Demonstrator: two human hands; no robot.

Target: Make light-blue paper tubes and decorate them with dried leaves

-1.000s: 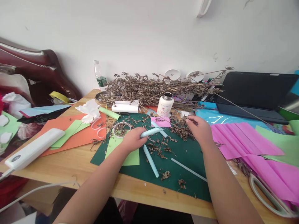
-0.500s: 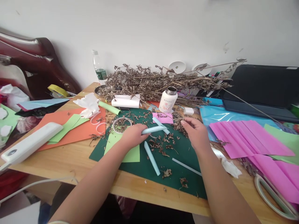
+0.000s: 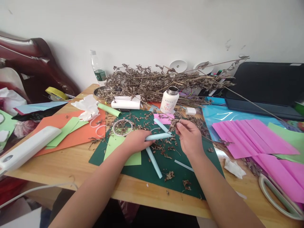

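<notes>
My left hand [image 3: 137, 141] is closed round one end of a light blue rolled paper tube [image 3: 158, 136], whose other end points right. In a pinch, my right hand [image 3: 190, 136] holds a dried leafy sprig [image 3: 174, 124] close to the tube's far end. Two more blue paper tubes lie on the dark green mat: one [image 3: 154, 163] below the held one, another [image 3: 161, 125] behind it. Crumbled dried leaves [image 3: 169, 175] are scattered over the mat [image 3: 133, 175]. A ring of tape [image 3: 123, 128] rests by a light green sheet [image 3: 128, 155].
Behind the mat stand an uncapped white bottle [image 3: 169, 100] and a heap of dried branches [image 3: 147, 80]. Pink folded paper [image 3: 251, 136] and scissors [image 3: 277, 202] lie at the right. At the left are orange paper [image 3: 68, 133] and a white elongated device [image 3: 30, 147].
My right hand has moved left from the pile of dried leaves, bringing a sprig to the tube's end. My left hand still grips the blue tube, which has shifted slightly.
</notes>
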